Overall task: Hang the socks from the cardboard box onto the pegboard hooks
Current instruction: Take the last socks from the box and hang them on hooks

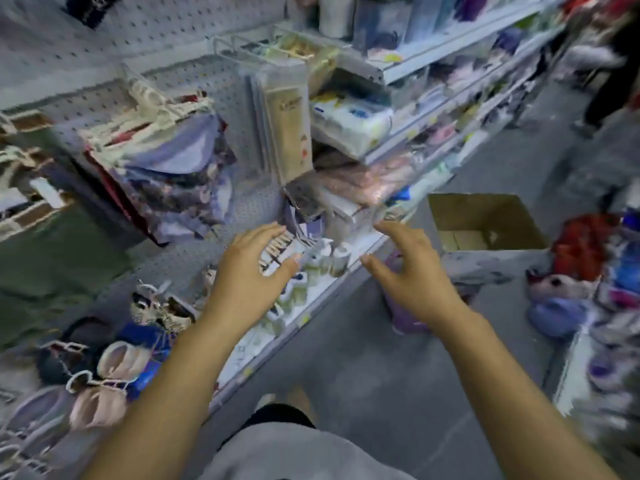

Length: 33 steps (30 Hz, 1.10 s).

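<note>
Beside the open brown cardboard box (pixel 485 216), my left hand (pixel 249 271) and right hand (pixel 412 268) hover spread, empty, likely freed for reaching.

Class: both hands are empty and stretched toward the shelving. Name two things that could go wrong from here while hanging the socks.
1. The left hand is close to small clipped goods below the pegboard; it might knock them off.
2. The cardboard box stands on the floor beyond the right hand, beside loose goods; stepping there risks a trip.
</note>
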Available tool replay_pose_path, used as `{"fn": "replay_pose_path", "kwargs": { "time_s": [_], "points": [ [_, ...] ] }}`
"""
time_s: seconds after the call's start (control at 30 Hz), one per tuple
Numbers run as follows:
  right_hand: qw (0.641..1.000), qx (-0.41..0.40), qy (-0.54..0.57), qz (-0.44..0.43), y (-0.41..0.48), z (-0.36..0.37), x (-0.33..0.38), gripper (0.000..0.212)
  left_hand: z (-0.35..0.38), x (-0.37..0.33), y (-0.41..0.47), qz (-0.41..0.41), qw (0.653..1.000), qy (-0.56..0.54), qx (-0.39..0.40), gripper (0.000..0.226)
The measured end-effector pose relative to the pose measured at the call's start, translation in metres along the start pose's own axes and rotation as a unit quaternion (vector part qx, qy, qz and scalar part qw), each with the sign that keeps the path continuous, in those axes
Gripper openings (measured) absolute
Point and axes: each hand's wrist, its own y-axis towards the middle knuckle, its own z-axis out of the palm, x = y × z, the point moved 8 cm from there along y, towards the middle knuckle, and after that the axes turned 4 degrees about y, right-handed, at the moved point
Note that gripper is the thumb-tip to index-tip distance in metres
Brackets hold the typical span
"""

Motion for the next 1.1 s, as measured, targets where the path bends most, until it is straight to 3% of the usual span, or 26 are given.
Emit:
{"fn": "replay_pose_path", "kwargs": {
  "time_s": [0.17,0.43,0.7,0.97,1.1],
  "points": [
    [0.992,-0.016,-0.013,0.124,-0.019,-0.030,-0.103,0.054,0.093,-0.030,0.034,0.033,0.995,0.014,0.089,0.047],
    [0.966,-0.050,-0.031,0.252,0.017,-0.089,-0.235,0.052,0.238,-0.082,0.154,0.061,0.979,0.006,0.195,0.057],
    [0.931,-0.063,-0.009,0.361,0.062,-0.126,-0.338,0.046,0.367,-0.116,0.253,0.085,0.936,0.061,0.337,0.057],
    [0.898,0.001,0.107,0.427,0.122,-0.118,-0.459,0.039,0.485,-0.108,0.304,-0.062,0.920,0.068,0.380,0.048],
    [0.888,0.086,0.146,0.427,0.171,-0.087,-0.537,0.039,0.541,-0.089,0.315,-0.168,0.910,0.075,0.371,0.040]
  ]
}}
